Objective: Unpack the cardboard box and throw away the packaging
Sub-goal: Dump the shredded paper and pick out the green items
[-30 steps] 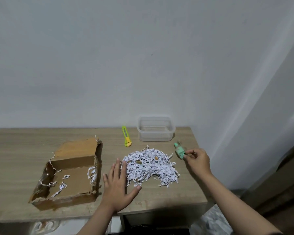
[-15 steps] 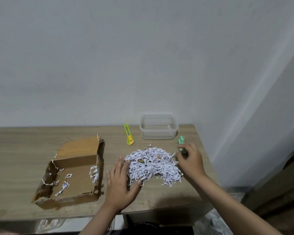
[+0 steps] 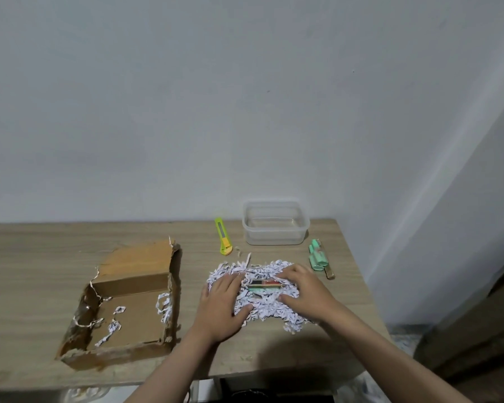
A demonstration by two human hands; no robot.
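The cardboard box [image 3: 128, 301] lies open on the left half of the bench [image 3: 41, 257], its top torn away and its edges ragged, with only a few stray curls of shredded paper on its floor and along its right wall. Just to the right of it, near the front edge, sits the main heap of shredded paper [image 3: 259, 292], white and crinkled. In a gap at the middle of the heap a small flat item [image 3: 264, 284] shows, with dark, red and green parts; I cannot tell what it is.

My left hand [image 3: 221, 306] rests flat on the left side of the heap, fingers straight and thumb spread toward the middle, gripping nothing. My right hand [image 3: 306, 292] presses on the right side, fingers extended over the paper and thumb low, likewise holding nothing. The two hands flank the gap.

Beyond the heap, toward the wall, lie a yellow-green utility knife [image 3: 223, 237] and a clear plastic container [image 3: 275, 223], side by side but apart. Near the right edge, just beside my right hand, lies a mint-green item [image 3: 317, 256] with a thin brown stick-like piece against it.
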